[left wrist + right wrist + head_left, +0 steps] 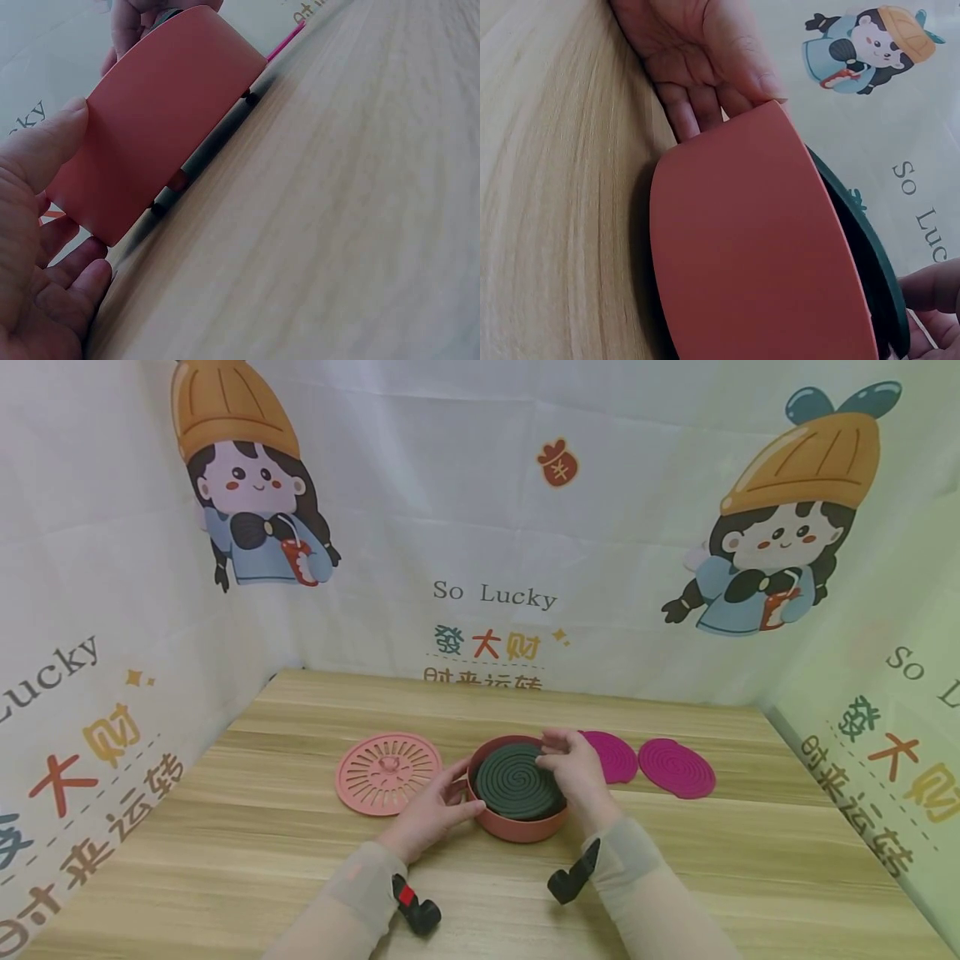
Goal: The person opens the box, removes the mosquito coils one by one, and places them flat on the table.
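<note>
Left grip [430,814] holding tin [523,831], right grip [583,775] — pinching green coil [516,782]

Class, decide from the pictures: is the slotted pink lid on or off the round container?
Off. The lid lies on the table beside the container, whose uncovered top shows a dark green coil.

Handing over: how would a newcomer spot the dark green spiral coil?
On the wood-grain table, find the round coral-red container. Tilted in its mouth is the dark green spiral coil, unlike the flat magenta spiral discs at right.
</note>
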The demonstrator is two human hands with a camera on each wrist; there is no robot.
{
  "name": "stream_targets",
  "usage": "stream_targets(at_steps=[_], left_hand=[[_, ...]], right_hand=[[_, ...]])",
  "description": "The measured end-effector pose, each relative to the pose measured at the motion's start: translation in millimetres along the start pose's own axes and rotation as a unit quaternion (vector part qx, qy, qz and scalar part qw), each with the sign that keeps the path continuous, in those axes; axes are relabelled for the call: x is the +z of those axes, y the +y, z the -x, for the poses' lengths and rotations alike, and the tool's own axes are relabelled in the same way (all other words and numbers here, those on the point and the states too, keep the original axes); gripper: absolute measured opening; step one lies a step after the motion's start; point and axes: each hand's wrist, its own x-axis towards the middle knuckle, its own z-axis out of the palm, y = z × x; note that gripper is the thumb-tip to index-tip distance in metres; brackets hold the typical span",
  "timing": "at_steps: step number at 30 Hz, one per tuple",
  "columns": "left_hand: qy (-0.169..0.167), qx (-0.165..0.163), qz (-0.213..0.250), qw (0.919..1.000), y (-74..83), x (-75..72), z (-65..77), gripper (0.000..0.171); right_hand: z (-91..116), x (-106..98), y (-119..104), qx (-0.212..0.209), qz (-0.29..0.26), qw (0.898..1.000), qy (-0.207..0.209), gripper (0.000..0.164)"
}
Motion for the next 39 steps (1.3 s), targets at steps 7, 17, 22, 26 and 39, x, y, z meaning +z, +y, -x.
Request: stream_targets(at_steps=[7,17,22,26,39], left_hand=[[-0.005,0.010,0.001,0.9999,-0.4,0.7,-1.0,0.080],[-0.006,0.013,0.001,0.9999,1.4,1.3,0.6,0.081],[-0.003,0.008,0.002,1.0000,2.2,1.5,1.3,0.081],[-0.002,0.006,0.002,1.0000,2.6,1.3,1.8,0.081],[-0.005,0.001,0.007,1.0000,2.7,0.7,1.2,0.083]], right_hand=[[0.8,-0.5,-1.7,0.022,-0.019,1.000,-0.001,0.045],[2.7,-1.3,-2.9,0.086,-0.057,0.995,0.000,0.037],[3.7,-2.0,-3.7,0.088,-0.059,0.994,-0.003,0.036],[3.3,-2.0,-3.5,0.087,-0.045,0.995,-0.013,0.036],[2.5,-7.5,-3.2,0.068,-0.005,0.996,-0.049,0.039]])
